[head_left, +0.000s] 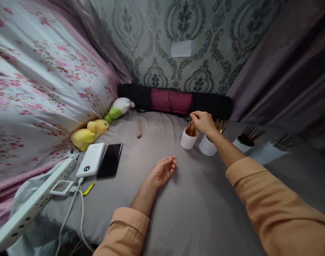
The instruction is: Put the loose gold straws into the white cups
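My right hand (pixel 204 123) is over a white cup (pixel 189 141), its thumb and fingertips pinched at the top of a thin brown stick (pixel 190 122). More orange-brown sticks (pixel 191 131) stand in that cup. Behind my right wrist is a second white cup (pixel 208 147), partly hidden, with gold-coloured sticks (pixel 221 126) poking out. My left hand (pixel 163 171) rests on the grey sheet (pixel 194 206), holding nothing, its fingers loosely curled and palm turned sideways. A pair of thin gold-coloured sticks (pixel 139 128) lies on the sheet further left.
To the right stand a white cup (pixel 240 145) and a pale container (pixel 269 153), both with sticks. At left are a phone (pixel 109 161), a power bank (pixel 91 160), a power strip (pixel 37 202) and plush toys (pixel 89 134). A black-and-maroon bag (pixel 171 100) lies along the wall.
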A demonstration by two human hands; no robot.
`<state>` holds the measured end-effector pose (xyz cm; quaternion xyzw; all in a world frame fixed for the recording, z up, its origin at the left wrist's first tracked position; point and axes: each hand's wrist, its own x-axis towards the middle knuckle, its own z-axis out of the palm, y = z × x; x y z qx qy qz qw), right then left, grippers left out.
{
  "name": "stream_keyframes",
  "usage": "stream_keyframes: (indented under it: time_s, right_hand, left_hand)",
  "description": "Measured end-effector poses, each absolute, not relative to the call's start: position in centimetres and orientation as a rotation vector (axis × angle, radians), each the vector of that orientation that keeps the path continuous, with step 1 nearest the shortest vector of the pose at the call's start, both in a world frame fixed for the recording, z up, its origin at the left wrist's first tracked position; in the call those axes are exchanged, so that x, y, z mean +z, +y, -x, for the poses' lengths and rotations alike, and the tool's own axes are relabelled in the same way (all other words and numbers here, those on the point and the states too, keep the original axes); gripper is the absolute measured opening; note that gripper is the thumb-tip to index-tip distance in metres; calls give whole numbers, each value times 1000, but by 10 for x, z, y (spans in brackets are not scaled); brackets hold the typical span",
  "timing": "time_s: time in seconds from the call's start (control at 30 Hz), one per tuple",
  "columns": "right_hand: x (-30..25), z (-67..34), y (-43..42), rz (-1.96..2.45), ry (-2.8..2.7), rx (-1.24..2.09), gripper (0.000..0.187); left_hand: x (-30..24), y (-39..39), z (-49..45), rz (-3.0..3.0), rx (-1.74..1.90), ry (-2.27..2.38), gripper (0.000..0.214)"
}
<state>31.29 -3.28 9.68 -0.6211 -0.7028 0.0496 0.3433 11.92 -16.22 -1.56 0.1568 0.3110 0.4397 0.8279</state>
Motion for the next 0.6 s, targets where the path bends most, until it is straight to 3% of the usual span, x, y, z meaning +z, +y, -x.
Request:
stream_keyframes:
  time_s: [0.6]
  right_hand:
    - [95, -315, -36, 1805, -1746, -34, 27]
  left_hand:
    - [-16, -162, -120, -352, 936, 651, 15]
